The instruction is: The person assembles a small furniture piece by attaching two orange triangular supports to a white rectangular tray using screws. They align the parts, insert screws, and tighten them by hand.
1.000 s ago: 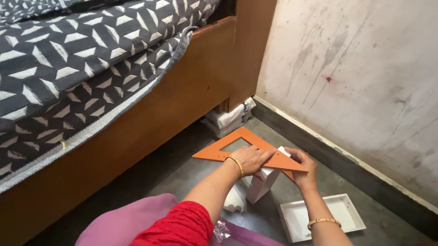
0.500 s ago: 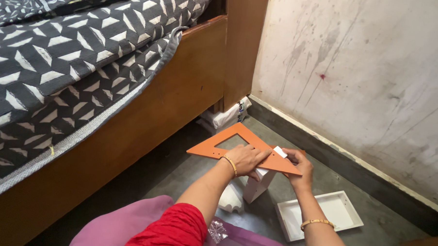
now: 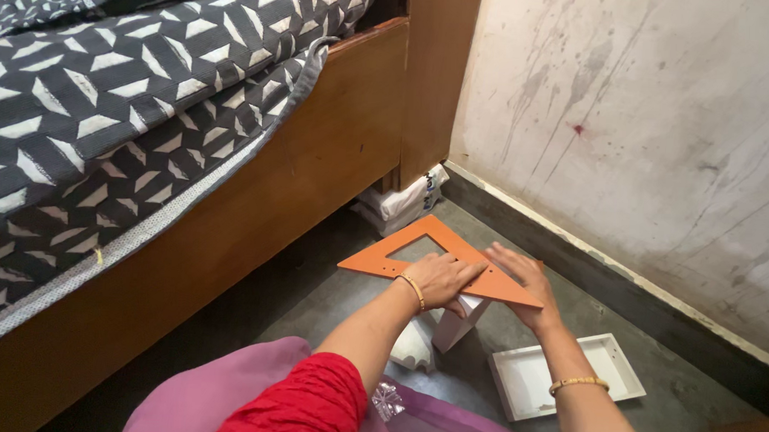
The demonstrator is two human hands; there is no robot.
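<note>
Left arm: crinkled red sleeve [image 3: 310,405] to above elbow. 1 thin gold bangle [image 3: 412,291] at left wrist, 1 gold bangle [image 3: 576,383] at right wrist. Pink-purple cloth [image 3: 199,388] over lap.

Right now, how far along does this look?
Already set out: a white tray lies open on the floor by the wall. In hand: both hands press an orange triangle flat on top of an upright white piece; the left hand lies on its middle, the right hand on its far corner. Left: the triangle merely rests there, I see nothing fixing it, and the tray holds nothing visible.
</note>
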